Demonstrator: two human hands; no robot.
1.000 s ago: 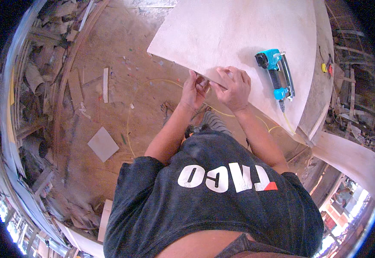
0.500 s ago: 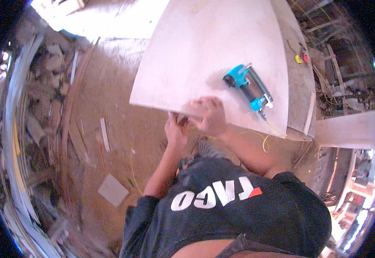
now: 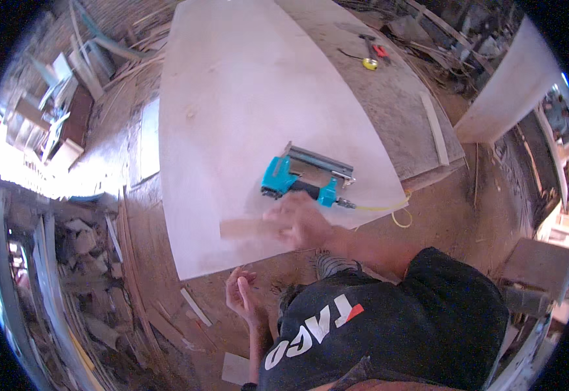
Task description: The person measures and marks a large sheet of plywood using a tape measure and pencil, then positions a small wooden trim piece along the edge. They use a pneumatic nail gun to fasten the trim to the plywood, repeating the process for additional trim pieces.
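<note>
A small flat piece of wood (image 3: 248, 229) is in my right hand (image 3: 303, 223), just above the near part of a large pale plywood sheet (image 3: 232, 117). The hand is closed on the piece's right end and smeared by motion. Right beyond its fingers, a teal and black air nail gun (image 3: 297, 184) lies on the sheet, a yellow hose (image 3: 379, 208) joined to its end. Off the sheet's near edge, my left hand (image 3: 242, 291) is raised with loosely bent fingers apart and nothing in them.
A yellow tape measure (image 3: 370, 64) and a red-handled tool (image 3: 380, 51) lie on the board at the far right. A pale wood strip (image 3: 434, 128) rests along that board. Scrap wood (image 3: 86, 241) is heaped at left; a square offcut (image 3: 237, 369) lies on the floor.
My hands have come apart from the sheet's near edge. The right now carries the wood piece over the sheet; the left has dropped back. The view has swung, shifting everything in it.
</note>
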